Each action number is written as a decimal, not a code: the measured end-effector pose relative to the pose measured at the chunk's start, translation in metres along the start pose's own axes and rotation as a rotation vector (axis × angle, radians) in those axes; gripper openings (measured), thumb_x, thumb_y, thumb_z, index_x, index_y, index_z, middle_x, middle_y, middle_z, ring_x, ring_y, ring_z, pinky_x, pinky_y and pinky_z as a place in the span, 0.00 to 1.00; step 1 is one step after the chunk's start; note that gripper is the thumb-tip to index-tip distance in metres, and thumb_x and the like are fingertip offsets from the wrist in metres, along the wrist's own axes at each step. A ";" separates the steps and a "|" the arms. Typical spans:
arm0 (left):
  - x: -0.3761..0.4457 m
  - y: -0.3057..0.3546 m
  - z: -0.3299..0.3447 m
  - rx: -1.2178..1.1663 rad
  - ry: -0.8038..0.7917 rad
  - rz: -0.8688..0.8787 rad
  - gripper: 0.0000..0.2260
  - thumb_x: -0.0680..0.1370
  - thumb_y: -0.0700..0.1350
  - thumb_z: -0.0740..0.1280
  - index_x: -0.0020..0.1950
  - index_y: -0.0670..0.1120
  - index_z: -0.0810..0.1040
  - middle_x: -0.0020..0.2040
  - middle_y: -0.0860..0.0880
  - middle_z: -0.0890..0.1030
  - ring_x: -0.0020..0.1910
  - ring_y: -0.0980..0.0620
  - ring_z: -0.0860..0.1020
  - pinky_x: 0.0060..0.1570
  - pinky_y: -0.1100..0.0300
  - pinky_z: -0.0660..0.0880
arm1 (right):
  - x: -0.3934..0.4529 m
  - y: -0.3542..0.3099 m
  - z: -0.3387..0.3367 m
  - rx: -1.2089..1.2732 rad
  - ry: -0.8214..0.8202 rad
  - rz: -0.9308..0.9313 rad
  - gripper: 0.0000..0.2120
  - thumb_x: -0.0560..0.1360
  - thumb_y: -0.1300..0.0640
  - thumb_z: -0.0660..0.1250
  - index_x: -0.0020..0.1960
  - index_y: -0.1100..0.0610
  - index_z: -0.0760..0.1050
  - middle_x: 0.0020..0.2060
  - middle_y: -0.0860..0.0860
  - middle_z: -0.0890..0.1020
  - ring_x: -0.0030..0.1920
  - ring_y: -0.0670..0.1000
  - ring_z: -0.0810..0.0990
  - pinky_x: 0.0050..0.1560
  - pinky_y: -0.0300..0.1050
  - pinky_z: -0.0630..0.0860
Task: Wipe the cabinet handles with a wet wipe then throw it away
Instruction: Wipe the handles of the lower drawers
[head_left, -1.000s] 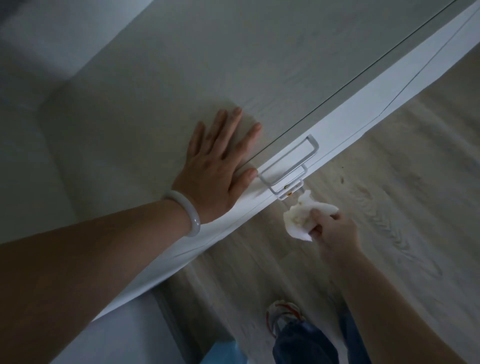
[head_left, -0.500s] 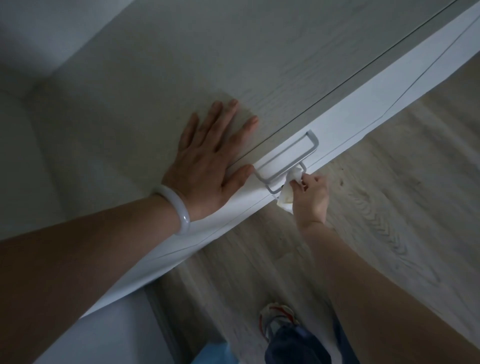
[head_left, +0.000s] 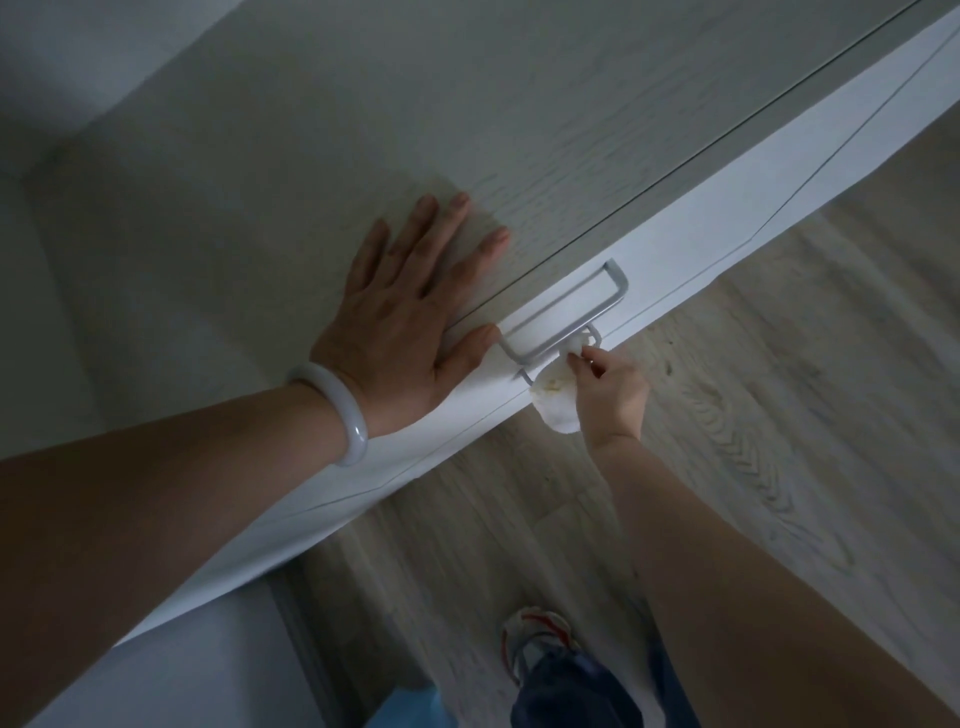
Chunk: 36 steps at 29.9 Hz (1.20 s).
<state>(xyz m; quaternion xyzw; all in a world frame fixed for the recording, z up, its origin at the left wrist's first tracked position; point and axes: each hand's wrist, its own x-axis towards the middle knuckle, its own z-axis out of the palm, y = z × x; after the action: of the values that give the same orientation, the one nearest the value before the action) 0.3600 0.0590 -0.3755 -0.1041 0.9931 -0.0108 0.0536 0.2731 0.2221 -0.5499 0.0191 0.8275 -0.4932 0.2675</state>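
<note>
A white cabinet front (head_left: 727, 234) runs diagonally under a pale wood-grain top (head_left: 363, 130). Two grey metal bar handles sit one below the other: the upper handle (head_left: 613, 296) is bare, the lower handle (head_left: 596, 336) is mostly hidden. My right hand (head_left: 610, 389) pinches a crumpled white wet wipe (head_left: 558, 397) with yellowish stains and holds its upper end against the lower handle. My left hand (head_left: 410, 317) lies flat on the cabinet top with fingers spread, thumb at the front edge beside the upper handle.
Light wood-plank flooring (head_left: 779, 415) stretches below and right of the cabinet. My shoe (head_left: 535, 639) and a jeans leg (head_left: 576, 691) stand on it near the bottom. A grey wall (head_left: 52, 78) meets the cabinet at the upper left.
My right hand rose from below the handles and brought the wipe onto the lower handle, then shifted slightly along it. My left hand stayed flat on the top.
</note>
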 end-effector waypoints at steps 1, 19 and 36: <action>0.000 0.000 0.000 -0.003 0.002 0.002 0.28 0.79 0.60 0.48 0.78 0.54 0.51 0.79 0.47 0.50 0.78 0.45 0.49 0.74 0.42 0.51 | -0.005 0.003 0.002 0.009 -0.041 -0.017 0.13 0.77 0.52 0.67 0.59 0.53 0.80 0.41 0.50 0.83 0.42 0.52 0.81 0.50 0.51 0.80; -0.001 0.000 -0.001 -0.006 0.005 0.001 0.28 0.79 0.60 0.49 0.78 0.53 0.53 0.79 0.46 0.51 0.78 0.45 0.49 0.74 0.42 0.51 | -0.009 0.000 0.012 0.207 -0.181 0.078 0.05 0.73 0.63 0.71 0.41 0.55 0.82 0.36 0.53 0.84 0.38 0.49 0.82 0.39 0.34 0.78; 0.000 0.001 -0.002 0.014 -0.009 0.004 0.28 0.79 0.59 0.49 0.78 0.52 0.52 0.79 0.46 0.50 0.78 0.46 0.49 0.74 0.43 0.51 | 0.005 -0.002 0.015 0.562 0.050 0.390 0.04 0.70 0.67 0.73 0.43 0.61 0.80 0.38 0.52 0.84 0.41 0.49 0.84 0.49 0.45 0.82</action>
<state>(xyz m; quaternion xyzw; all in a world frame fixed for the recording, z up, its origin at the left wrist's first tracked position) 0.3597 0.0602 -0.3737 -0.1015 0.9929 -0.0172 0.0587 0.2745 0.2071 -0.5565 0.2619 0.6464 -0.6409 0.3207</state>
